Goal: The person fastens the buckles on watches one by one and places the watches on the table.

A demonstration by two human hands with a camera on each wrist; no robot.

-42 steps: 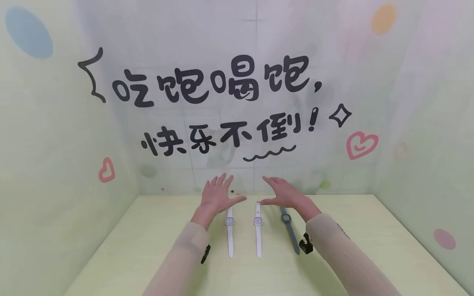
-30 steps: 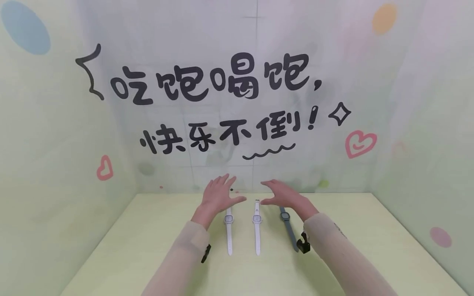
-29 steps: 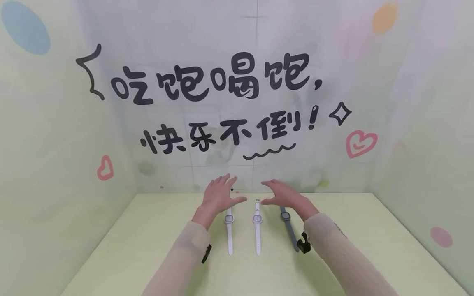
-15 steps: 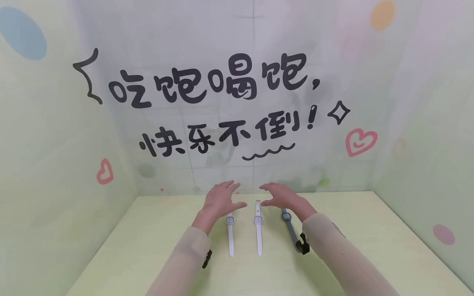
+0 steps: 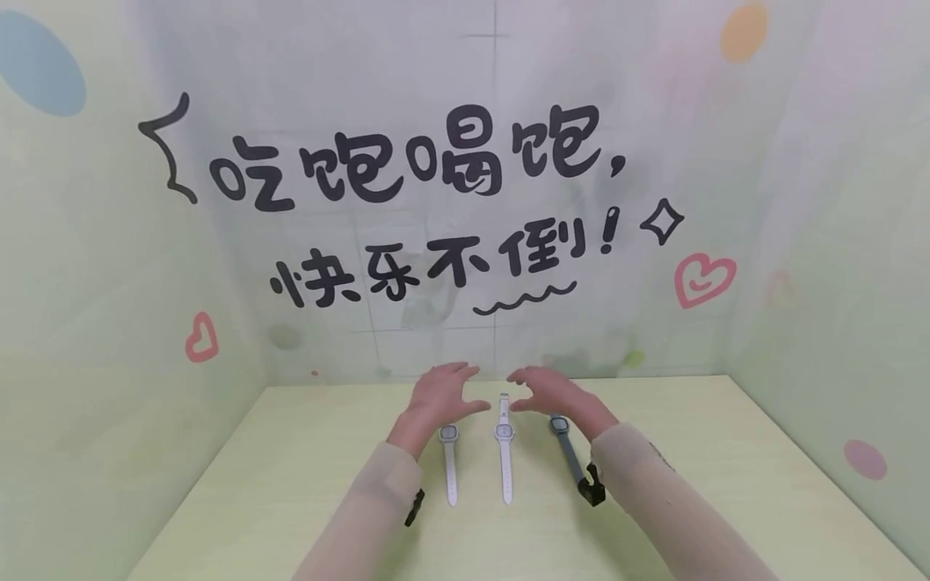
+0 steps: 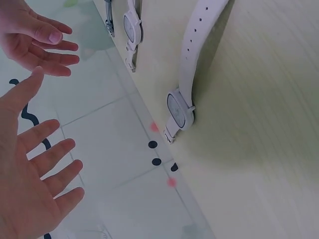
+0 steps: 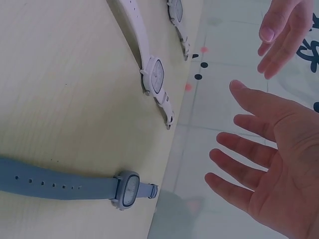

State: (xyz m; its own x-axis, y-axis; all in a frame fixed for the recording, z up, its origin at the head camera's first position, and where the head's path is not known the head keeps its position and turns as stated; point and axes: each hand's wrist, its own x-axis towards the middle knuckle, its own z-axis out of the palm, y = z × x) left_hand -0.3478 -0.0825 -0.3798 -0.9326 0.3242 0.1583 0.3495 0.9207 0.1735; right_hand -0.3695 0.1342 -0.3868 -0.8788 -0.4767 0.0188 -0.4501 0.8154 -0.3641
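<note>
Three wristwatches lie flat on the table in a row. On the left is a white watch (image 5: pixel 450 433), its upper strap hidden behind my left hand (image 5: pixel 441 395). A second white watch (image 5: pixel 504 433) lies in the middle, buckle toward the back wall. The blue-grey watch (image 5: pixel 559 424) on the right lies at a slant, its buckle end covered by my right hand (image 5: pixel 555 393). Both hands hover over the far ends of the straps, palms facing each other, fingers spread and slightly bent, nothing in them. In the right wrist view the blue-grey watch (image 7: pixel 127 189) shows whole apart from its strap tip.
The pale wooden table (image 5: pixel 305 476) runs back to a printed cloth wall (image 5: pixel 407 347) with black lettering, and similar walls rise on both sides. Black wrist camera mounts (image 5: pixel 592 486) hang under the sleeves, the right one overlapping the blue-grey strap's end in the head view.
Both hands have come down a little and their fingers have bent more. The left hand has shifted slightly right, toward the other hand. The watches have stayed put; the head view moved slightly.
</note>
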